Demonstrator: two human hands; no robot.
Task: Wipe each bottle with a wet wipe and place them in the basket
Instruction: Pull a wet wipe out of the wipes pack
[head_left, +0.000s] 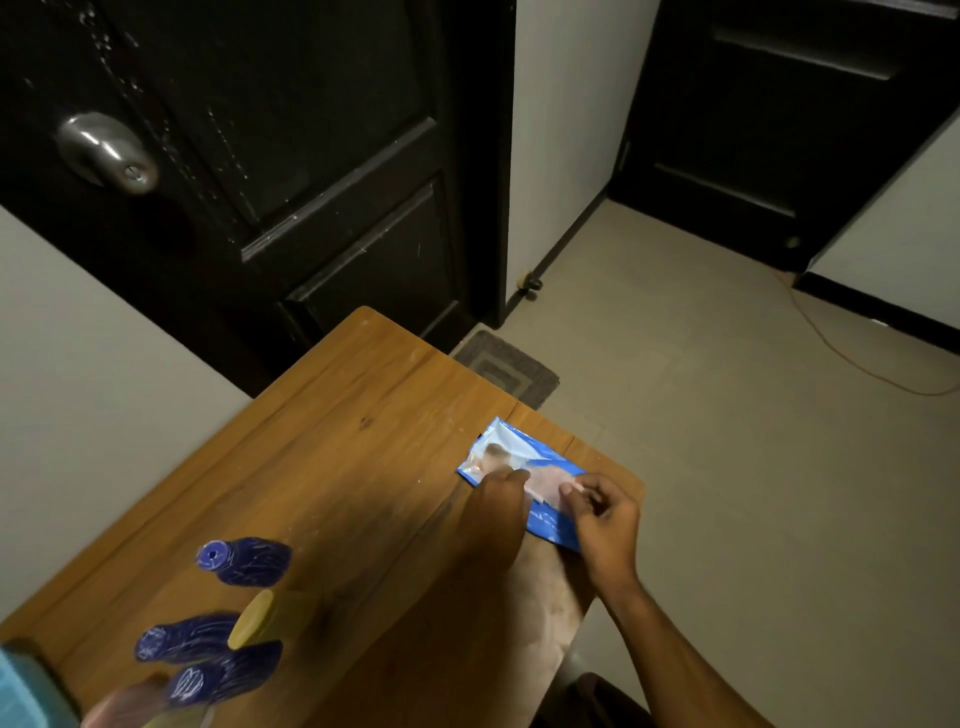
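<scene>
A blue wet-wipe pack (511, 460) lies near the right edge of the wooden table (332, 467). My left hand (496, 512) presses down on the pack with fingertips at its opening. My right hand (602, 514) pinches the pack's white flap or a wipe at the opening. Three dark blue bottles (244, 560) (187, 636) (223, 673) and a yellow-capped bottle (270, 618) stand at the near left of the table, blurred. A light blue basket (26, 696) shows at the bottom left corner.
A dark door with a metal knob (106, 153) stands behind the table. Beige floor lies to the right, with a grey mat (511, 366) and an orange cable (857, 358). A pale, blurred object (119, 709) sits at the bottom left.
</scene>
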